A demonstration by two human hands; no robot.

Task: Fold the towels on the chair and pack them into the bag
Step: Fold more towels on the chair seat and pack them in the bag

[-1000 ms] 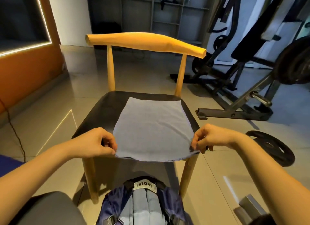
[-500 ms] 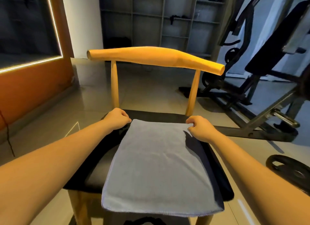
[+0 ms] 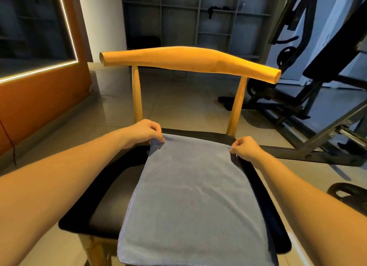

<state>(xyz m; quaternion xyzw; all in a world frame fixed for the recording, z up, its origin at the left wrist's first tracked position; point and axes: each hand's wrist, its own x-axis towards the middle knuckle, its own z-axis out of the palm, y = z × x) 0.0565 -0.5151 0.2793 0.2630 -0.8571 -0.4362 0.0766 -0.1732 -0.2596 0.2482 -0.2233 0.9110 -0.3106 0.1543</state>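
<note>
Hands moved from towel's near edge to its far edge. Left hand (image 3: 146, 131) and right hand (image 3: 245, 148) each pinch a far corner of the towel (image 3: 190, 206), which lies flat on the chair (image 3: 95, 212) seat.

Looks like a gym room: weight bench (image 3: 337, 53) on the right, weight plate (image 3: 360, 196) on the tiled floor (image 3: 178, 103), grey shelving (image 3: 198, 17) behind.
</note>
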